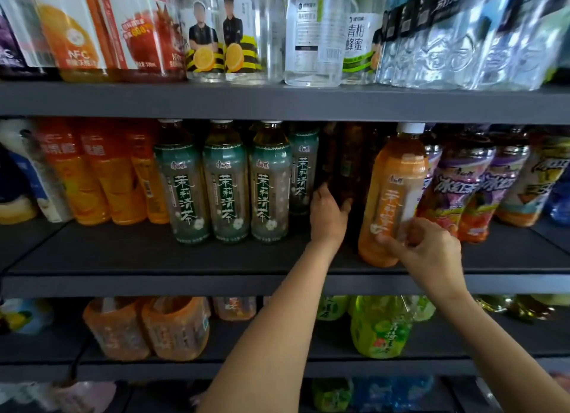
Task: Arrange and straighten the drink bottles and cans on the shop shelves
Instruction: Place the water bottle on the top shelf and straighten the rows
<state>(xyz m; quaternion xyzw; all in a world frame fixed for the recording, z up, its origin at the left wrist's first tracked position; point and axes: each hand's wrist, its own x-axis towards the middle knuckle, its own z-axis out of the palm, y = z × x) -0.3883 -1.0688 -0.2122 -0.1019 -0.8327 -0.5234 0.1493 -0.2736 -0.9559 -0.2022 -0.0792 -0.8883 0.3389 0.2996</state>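
On the middle shelf [154, 252], my right hand [428, 252] grips the lower part of an orange-labelled tea bottle [393, 193] with a white cap, standing near the shelf's front edge. My left hand [327, 215] reaches deeper into the shelf, with fingers curled round a dark brown bottle [348, 165] set back in the shadow. Left of that hand stand three green jasmine tea bottles [226, 181] in a row, with a fourth [303, 172] behind them.
Purple iced tea bottles [456, 190] lean to the right of the orange one. Orange juice bottles [101, 172] fill the middle shelf's left. Clear and juice bottles [314, 33] line the top shelf. The lower shelf holds orange [172, 326] and green [379, 329] bottles.
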